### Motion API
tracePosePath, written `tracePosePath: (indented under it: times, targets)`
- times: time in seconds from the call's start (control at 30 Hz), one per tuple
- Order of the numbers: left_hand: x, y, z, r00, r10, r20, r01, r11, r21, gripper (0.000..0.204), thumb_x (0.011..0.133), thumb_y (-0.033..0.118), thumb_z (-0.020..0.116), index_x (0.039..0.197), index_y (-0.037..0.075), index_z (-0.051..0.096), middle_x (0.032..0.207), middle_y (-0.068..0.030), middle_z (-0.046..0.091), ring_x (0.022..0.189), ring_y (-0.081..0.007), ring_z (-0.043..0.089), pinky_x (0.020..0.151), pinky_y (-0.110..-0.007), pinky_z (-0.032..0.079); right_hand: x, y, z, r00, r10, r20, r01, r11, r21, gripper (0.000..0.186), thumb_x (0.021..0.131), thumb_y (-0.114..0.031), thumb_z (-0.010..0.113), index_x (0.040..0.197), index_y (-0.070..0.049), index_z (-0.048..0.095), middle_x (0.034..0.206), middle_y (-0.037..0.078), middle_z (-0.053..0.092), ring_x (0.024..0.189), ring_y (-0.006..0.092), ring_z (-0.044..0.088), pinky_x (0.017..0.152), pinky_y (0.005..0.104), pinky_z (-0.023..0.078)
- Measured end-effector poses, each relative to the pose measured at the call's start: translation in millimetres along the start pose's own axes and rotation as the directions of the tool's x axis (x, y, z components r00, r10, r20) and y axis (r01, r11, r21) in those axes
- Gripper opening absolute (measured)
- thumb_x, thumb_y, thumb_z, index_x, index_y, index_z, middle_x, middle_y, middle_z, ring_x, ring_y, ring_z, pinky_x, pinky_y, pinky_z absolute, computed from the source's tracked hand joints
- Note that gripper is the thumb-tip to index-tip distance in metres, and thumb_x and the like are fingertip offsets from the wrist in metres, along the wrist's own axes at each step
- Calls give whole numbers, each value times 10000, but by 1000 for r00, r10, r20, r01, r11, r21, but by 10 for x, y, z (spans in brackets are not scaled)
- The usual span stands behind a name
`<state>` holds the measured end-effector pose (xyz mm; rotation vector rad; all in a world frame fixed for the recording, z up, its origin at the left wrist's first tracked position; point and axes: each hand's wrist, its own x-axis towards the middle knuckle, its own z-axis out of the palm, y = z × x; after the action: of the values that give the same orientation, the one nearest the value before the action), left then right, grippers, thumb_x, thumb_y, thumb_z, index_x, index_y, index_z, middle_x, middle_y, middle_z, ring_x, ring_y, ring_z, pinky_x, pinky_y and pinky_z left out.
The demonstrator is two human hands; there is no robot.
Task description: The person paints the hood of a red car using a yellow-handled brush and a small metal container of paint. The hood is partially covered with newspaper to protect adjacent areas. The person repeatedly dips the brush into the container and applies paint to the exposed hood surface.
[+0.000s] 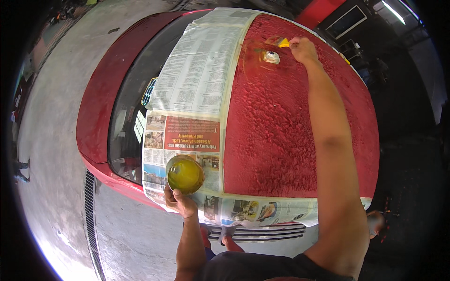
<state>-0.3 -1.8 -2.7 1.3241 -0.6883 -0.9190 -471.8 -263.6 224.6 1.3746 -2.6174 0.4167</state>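
Note:
My right hand [303, 49] is closed on a paintbrush [284, 43] with a yellow handle. Its bristles touch the far part of a red car roof [281, 126], whose paint is wrinkled and blistered. Just nearer than the bristles is a small whitish lump or patch [271, 57] ringed by a brownish wet smear; what it is I cannot make out. Over the masked near-left part of the roof, my left hand [181, 203] grips a clear cup [186, 174] of yellow-green liquid from below.
Taped newspaper [192, 70] covers the roof's left side and near edge. The rear window [129, 126] and red trunk lid [101, 89] lie left of it. A floor drain grate [91, 220] crosses the concrete. Part of another person [375, 222] shows at the right.

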Motion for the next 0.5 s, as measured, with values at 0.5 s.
tracePosePath:
  times: [0.5]
  targets:
    - [-109, -98, -57, 970, -225, 97, 242, 942, -232, 579, 855, 435, 703, 1171, -34, 582, 1042, -115, 646, 953, -187, 598, 848, -351, 486, 207, 132, -525, 839, -532, 117, 521, 722, -454, 221, 862, -230, 615, 1036, -142, 718, 1089, 152, 684, 963, 293, 676, 805, 403, 530]
